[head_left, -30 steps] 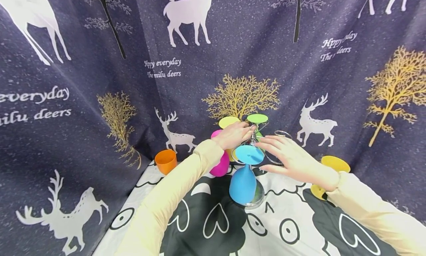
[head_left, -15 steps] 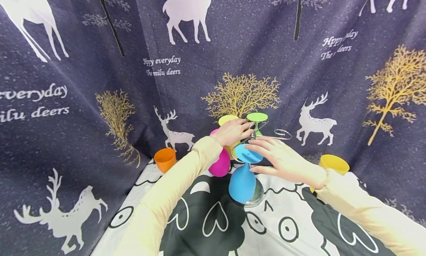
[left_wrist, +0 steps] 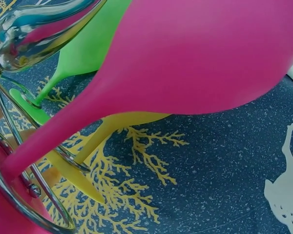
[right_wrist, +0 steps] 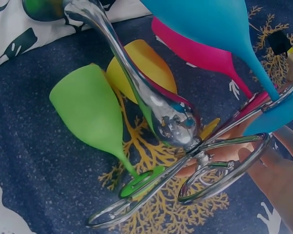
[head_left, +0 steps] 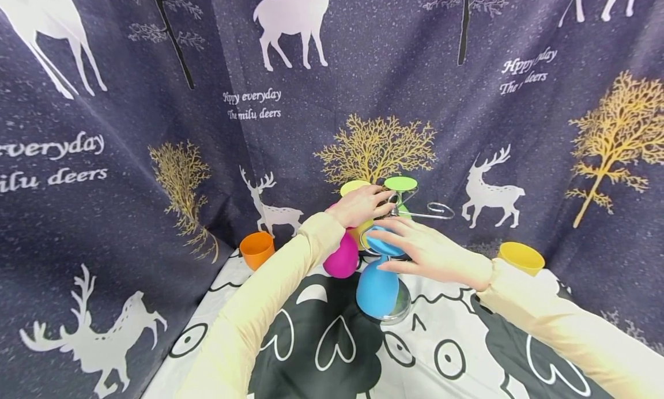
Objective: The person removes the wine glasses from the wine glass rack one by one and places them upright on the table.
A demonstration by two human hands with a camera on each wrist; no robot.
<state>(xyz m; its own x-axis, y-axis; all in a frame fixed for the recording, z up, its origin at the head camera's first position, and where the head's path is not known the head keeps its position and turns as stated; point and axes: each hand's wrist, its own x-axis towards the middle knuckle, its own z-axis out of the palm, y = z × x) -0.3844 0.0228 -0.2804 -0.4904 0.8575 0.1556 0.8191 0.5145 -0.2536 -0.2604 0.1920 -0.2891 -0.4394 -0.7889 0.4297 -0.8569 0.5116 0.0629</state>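
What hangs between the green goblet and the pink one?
A yellow goblet, partly behind the metal post, hangs between them, as the right wrist view shows.

Blue goblet (head_left: 377,289), magenta goblet (left_wrist: 195,58), green goblet (right_wrist: 90,109), yellow goblet (right_wrist: 142,70); navy curtain (head_left: 363,87) (white deer (head_left: 493,194), golden trees (head_left: 377,148)).

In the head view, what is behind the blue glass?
A crescent of the metal stand's round base shows past the blue glass at its lower right. The glass covers the rest of that base; whatever else it hides can't be seen.
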